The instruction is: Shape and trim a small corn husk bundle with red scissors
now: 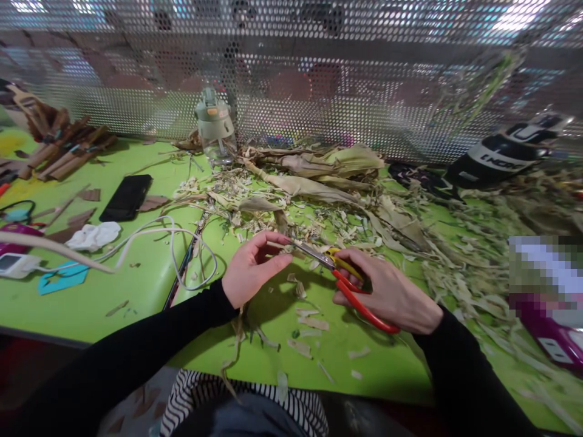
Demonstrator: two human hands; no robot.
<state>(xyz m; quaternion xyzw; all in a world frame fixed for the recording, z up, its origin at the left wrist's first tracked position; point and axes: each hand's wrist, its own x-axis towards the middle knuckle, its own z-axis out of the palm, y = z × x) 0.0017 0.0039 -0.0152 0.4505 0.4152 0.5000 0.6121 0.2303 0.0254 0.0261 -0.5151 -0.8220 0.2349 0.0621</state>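
Note:
My right hand [387, 288] is wrapped around the handles of a pair of scissors [359, 306], one handle red and one yellow. The metal blades point left, toward the fingertips of my left hand [257, 264]. That hand is curled, thumb and forefinger close to the blade tips. From beneath it a thin dried husk strip [237, 343] hangs down over the table edge; its upper end is hidden by the fingers. Small cut scraps [314, 321] lie on the green table [378, 358] below the blades. Behind both hands spreads a heap of dried corn husks [314, 185].
At the back, a clear bottle [216, 130] stands by a perforated metal screen [291, 91]; a black bottle [496, 155] leans right. Leftward are a phone [126, 197], a white cable [173, 230] and brown bundles [64, 145]. Shredded fibres [473, 267] and a purple tool [549, 334] lie right.

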